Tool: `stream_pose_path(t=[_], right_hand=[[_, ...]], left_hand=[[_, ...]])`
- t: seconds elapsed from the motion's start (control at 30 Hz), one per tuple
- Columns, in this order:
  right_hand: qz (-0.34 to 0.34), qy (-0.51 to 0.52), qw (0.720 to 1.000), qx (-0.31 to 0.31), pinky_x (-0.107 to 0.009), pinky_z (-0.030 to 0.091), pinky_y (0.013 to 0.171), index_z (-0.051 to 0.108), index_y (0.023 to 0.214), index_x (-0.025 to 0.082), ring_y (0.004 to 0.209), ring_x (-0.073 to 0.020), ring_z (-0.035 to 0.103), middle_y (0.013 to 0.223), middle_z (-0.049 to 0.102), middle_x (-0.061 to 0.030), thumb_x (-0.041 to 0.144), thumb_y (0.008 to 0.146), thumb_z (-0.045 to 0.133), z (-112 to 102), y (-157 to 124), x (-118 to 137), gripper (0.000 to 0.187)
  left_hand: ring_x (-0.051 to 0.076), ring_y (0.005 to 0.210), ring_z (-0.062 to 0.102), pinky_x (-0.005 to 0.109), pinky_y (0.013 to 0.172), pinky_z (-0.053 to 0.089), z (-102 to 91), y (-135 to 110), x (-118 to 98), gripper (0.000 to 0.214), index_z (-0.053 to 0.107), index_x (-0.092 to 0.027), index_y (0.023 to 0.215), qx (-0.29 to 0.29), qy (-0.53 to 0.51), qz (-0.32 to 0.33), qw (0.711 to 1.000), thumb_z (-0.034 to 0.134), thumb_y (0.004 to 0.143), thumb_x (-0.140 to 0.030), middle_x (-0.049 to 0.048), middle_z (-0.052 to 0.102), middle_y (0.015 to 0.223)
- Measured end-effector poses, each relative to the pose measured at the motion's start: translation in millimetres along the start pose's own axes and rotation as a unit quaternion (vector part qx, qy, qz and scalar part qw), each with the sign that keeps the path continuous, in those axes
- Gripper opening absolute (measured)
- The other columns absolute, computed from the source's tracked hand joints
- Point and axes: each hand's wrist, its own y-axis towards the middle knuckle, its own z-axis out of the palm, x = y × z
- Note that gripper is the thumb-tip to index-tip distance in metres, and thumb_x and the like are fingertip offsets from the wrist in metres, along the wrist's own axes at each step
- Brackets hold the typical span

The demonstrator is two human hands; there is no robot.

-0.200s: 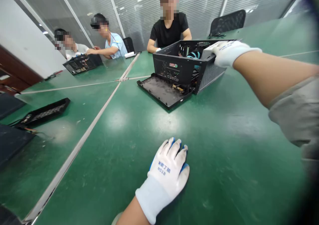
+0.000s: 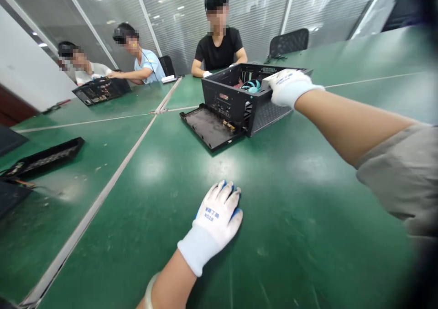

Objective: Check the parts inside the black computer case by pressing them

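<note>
A black computer case (image 2: 226, 96) lies on its side on the table with its top side uncovered. Inside it a teal fan (image 2: 251, 86) shows, beside a grey metal box (image 2: 268, 81). My right hand (image 2: 289, 87), in a white glove, is closed over the near right rim of the case, next to that box; its fingertips are hidden. Against the case's front lies a black panel (image 2: 210, 128), flat with its inner face up. My left hand (image 2: 219, 213), gloved in white with blue palm coating, rests palm down on the table, fingers stretched out and holding nothing.
The green table (image 2: 290, 199) has pale seam strips (image 2: 102, 199). At left lie a long black panel (image 2: 54, 156) and dark flat parts with cables. Across the table sits a person in black (image 2: 221, 49); two people further left handle another computer case (image 2: 102, 90).
My view has shifted slightly to the right, so everything sits further left in the picture. More of the teal fan shows. Both hands keep their places on the case and the table.
</note>
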Motion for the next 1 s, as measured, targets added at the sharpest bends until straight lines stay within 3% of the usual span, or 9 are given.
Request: stream_pose_path(t=[0.1,0.27,0.47,0.63,0.77,0.87,1.0], right_hand=[[-0.033,-0.015,0.999,0.0,-0.045,0.04,0.091,0.054,0.134,-0.001,0.121,-0.0378,0.052,0.13,0.056,-0.029,0.017,0.086,0.054,-14,-51,3,0.051],[-0.087,-0.095,0.991,0.02,-0.046,0.045,0.09,0.062,0.124,0.004,0.113,-0.0365,0.057,0.125,0.06,-0.0246,0.024,0.085,0.053,-51,-142,-2,0.044],[-0.165,-0.103,0.975,0.111,-0.045,0.05,0.084,0.072,0.106,0.013,0.102,-0.0348,0.064,0.109,0.068,-0.0188,0.037,0.087,0.052,-107,-245,-3,0.037],[-0.243,-0.05,0.951,0.185,-0.05,0.05,0.078,0.075,0.082,0.024,0.096,-0.0359,0.065,0.089,0.071,-0.0133,0.026,0.08,0.061,-155,-318,22,0.013],[-0.292,0.01,0.933,0.209,-0.044,0.052,0.072,0.075,0.088,0.028,0.09,-0.0328,0.068,0.085,0.072,-0.0101,0.034,0.074,0.068,-177,-341,59,0.017],[-0.3,0.082,0.923,0.227,-0.039,0.051,0.067,0.074,0.093,0.025,0.082,-0.0294,0.069,0.083,0.071,-0.0088,0.047,0.07,0.071,-173,-331,89,0.032],[-0.297,0.156,0.901,0.275,-0.03,0.048,0.056,0.073,0.091,0.021,0.067,-0.0216,0.066,0.079,0.071,-0.0067,0.051,0.072,0.066,-162,-310,122,0.035]], left_hand=[[0.032,0.137,0.046,0.053,0.116,0.037,2.9,0,4,0.038,0.057,-0.011,0.13,-0.004,0.022,0.02,1.0,0.048,0.098,-0.029,0.0169,0.058,0.138],[0.031,0.129,0.055,0.05,0.112,0.042,-9.9,-10,2,0.036,0.06,-0.011,0.127,0.016,0.068,0.052,0.996,0.047,0.099,-0.03,0.0158,0.063,0.133],[0.024,0.129,0.056,0.046,0.112,0.045,-49.3,-70,-14,0.037,0.053,-0.017,0.136,-0.059,0.072,0.093,0.991,0.038,0.103,-0.028,0.0106,0.062,0.136],[0.026,0.125,0.059,0.043,0.108,0.049,-73.8,-121,-19,0.039,0.052,-0.02,0.137,-0.087,0.06,0.058,0.993,0.047,0.1,-0.032,0.0081,0.064,0.134],[0.027,0.125,0.059,0.044,0.107,0.049,-87.9,-150,-14,0.047,0.044,-0.025,0.144,-0.089,0.054,0.022,0.994,0.05,0.098,-0.032,0.0069,0.061,0.137],[0.026,0.131,0.054,0.045,0.111,0.044,-103.1,-166,-16,0.053,0.037,-0.029,0.148,-0.079,0.037,-0.026,0.996,0.051,0.098,-0.03,0.0044,0.055,0.145],[0.027,0.133,0.052,0.046,0.111,0.043,-123.2,-178,-21,0.051,0.038,-0.033,0.148,-0.086,0.013,-0.096,0.992,0.049,0.098,-0.031,0.0011,0.053,0.147]])
